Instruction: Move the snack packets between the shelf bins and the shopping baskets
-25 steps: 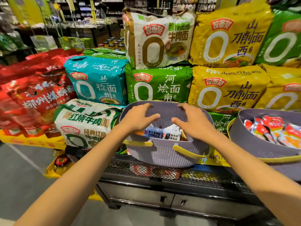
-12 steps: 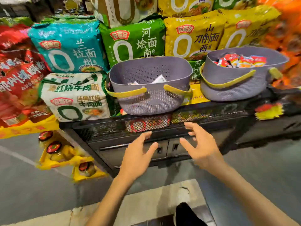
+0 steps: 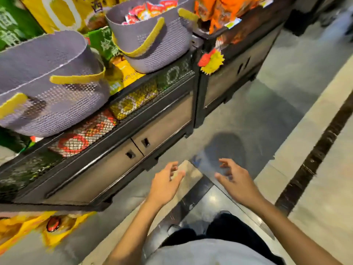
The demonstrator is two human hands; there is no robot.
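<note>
Snack packets sit in the far basket. Left hand and right hand are spread, holding nothing. The near basket hides its inside, so what is left is unclear.

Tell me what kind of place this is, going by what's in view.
Most likely a supermarket aisle: large printed food packs stacked on a black display stand, two grey baskets with yellow handles resting on top, the farther one holding snack packets.
</note>
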